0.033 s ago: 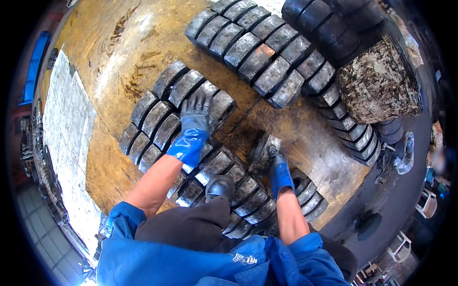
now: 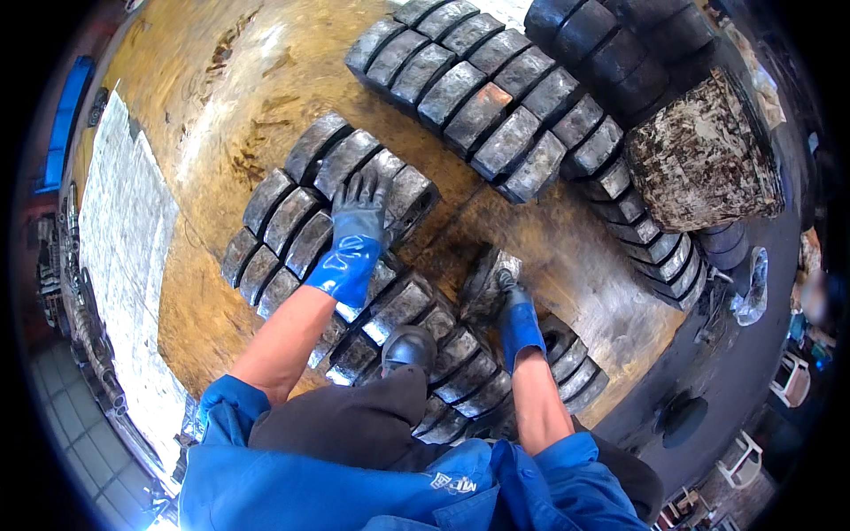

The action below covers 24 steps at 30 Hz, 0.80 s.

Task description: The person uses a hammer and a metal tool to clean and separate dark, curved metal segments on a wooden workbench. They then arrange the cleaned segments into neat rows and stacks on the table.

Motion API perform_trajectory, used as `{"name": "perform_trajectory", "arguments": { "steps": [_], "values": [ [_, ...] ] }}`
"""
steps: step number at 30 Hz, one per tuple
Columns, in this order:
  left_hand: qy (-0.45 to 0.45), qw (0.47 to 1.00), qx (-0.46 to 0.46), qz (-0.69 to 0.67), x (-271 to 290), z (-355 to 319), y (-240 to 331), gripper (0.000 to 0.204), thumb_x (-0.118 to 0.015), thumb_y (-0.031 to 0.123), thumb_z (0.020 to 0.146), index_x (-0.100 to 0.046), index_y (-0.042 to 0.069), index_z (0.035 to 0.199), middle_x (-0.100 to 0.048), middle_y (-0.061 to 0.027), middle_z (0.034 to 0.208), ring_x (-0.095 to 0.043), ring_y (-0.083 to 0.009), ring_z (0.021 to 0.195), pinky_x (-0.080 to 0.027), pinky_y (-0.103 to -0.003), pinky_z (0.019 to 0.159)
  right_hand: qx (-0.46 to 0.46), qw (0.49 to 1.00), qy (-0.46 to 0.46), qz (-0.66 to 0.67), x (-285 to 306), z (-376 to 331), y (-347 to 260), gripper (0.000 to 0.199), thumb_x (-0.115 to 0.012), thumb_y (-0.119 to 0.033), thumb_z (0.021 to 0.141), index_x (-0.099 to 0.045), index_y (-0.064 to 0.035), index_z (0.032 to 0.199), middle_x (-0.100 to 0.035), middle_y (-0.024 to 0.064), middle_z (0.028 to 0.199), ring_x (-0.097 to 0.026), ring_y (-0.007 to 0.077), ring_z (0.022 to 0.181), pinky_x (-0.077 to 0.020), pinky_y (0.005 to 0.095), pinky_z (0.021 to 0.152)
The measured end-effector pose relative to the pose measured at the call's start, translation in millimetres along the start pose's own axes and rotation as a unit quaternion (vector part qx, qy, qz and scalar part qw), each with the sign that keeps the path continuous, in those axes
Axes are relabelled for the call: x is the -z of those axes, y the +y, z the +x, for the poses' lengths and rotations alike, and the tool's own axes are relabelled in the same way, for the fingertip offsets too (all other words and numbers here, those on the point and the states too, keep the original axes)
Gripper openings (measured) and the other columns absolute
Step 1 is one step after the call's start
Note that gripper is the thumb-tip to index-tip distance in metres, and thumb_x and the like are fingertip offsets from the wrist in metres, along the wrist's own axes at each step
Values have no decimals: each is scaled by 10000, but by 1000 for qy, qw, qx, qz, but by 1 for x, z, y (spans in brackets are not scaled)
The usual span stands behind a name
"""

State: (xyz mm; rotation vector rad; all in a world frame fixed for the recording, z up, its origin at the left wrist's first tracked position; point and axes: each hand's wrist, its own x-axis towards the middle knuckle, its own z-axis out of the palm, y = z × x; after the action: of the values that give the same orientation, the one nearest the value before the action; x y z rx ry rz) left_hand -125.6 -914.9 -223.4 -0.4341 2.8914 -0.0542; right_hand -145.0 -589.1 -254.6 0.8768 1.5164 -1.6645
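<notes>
My left hand, in a grey-and-blue rubber glove, lies with its fingers stretched out over the top of a row of thick dark metallic discs set on edge. Its fingertips touch the discs at the row's far right. My right hand, gloved alike, has its fingers curled on the near right edge of a single dark disc that stands tilted, apart from the rows. The underside of that disc and part of my right fingers are hidden. My shoe rests on or just above the nearer discs.
Another long bank of dark discs runs from the far middle to the right. A stained, crusted drum-shaped container stands beyond it. Pale sheeting covers the floor at left. White plastic chairs are at the far right.
My left hand has slid slightly away from me and to the left over the discs. My right hand and its disc look unchanged.
</notes>
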Motion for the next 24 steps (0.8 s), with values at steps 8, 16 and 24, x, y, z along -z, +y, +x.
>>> {"name": "perform_trajectory", "arguments": {
  "steps": [8,16,24],
  "values": [
    [-12,999,-10,-51,-8,-10,-1,875,-700,533,796,-341,243,1540,-298,-168,1592,-273,-332,1472,-169,-505,1198,-54,976,-86,193,-28,14,-5,466,-641,-364,959,-619,13,1231,-683,112,1097,-651,242,927,-540,376,831],
    [31,994,-49,-96,-7,-12,-16,778,-704,501,810,-454,181,1475,-389,-174,1538,-342,-356,1429,-217,-500,1186,-81,958,-120,248,-101,7,-19,419,-618,-355,972,-605,-32,1239,-695,127,1121,-663,297,994,-533,478,938],
    [118,957,-157,-214,23,59,-14,592,-693,406,842,-568,114,1342,-541,-138,1411,-468,-362,1330,-362,-469,1114,-51,933,-86,346,-95,55,34,551,-656,-416,933,-563,-46,1332,-612,156,1305,-571,380,1164,-418,562,1066]
  ]
}}
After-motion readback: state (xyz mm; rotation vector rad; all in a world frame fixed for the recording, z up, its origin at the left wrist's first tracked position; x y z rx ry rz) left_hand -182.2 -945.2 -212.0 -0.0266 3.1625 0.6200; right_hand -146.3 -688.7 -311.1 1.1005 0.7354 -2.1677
